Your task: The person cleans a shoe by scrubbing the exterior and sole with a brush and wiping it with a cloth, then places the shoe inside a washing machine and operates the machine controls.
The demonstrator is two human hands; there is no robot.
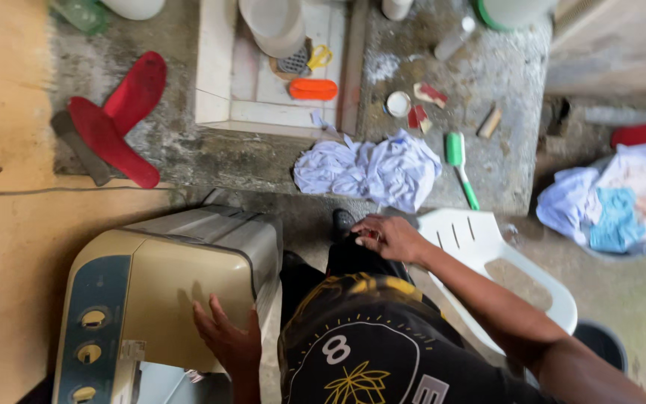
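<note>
My left hand (227,338) rests flat, fingers spread, on the cream lid of a top-loading washing machine (166,284) at lower left. My right hand (387,236) is held out over my dark trouser leg, fingers curled; something small and reddish shows at the fingertips, too small to identify. Just beyond that hand, a crumpled white cloth (371,169) lies on the edge of a concrete slab (211,153). A white plastic chair (487,258) stands under my right forearm.
On the slab lie two red shoe insoles (117,120), a green-handled brush (459,163), a small round lid (398,103) and scraps. A tiled basin (217,75) holds a white bucket (272,24), an orange object (312,89) and yellow scissors (320,56). A heap of laundry (614,198) sits at right.
</note>
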